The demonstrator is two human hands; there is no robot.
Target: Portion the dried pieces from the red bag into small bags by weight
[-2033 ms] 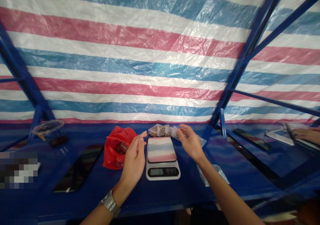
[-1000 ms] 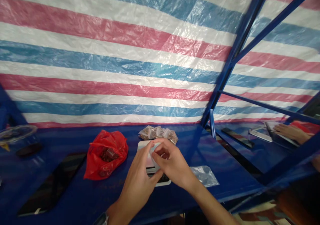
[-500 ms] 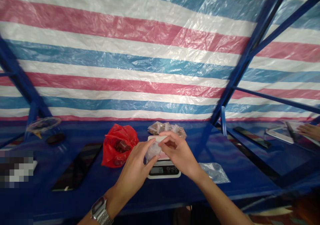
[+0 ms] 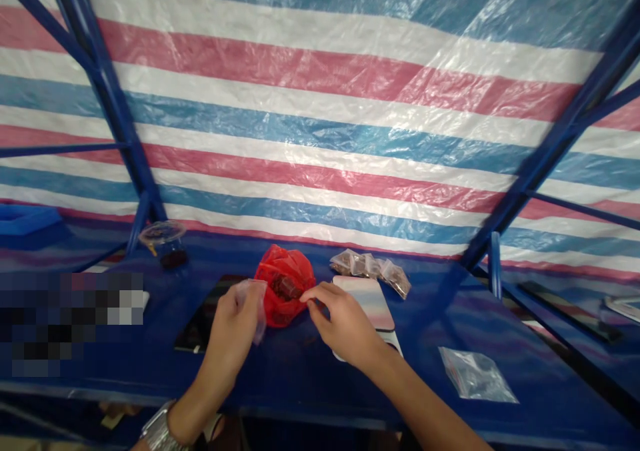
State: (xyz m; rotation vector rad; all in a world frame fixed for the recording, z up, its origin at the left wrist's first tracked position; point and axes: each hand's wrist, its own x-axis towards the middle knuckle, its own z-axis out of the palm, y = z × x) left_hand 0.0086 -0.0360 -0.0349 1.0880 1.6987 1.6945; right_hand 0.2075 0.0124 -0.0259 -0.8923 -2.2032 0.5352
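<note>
Head view: a cup [image 4: 165,243] is set at left; a black slab [image 4: 205,316] is partly covered by the left hand [image 4: 235,327], in which a clear bag [image 4: 261,323] is pinched, its lower part hanging loose. The red bag [image 4: 274,312] is placed between the hands, its mouth turned up, probably for easy reach; its dark contents [image 4: 285,288] cannot be identified. Its rim is met by the right hand [image 4: 349,325]; whether pinched or merely touched cannot be told. The display of the scale [image 4: 369,301] is hidden by that hand. Packets [image 4: 369,266] are lined up behind, apparently kept off it; a flat pouch [image 4: 476,375] is laid farthest right.
</note>
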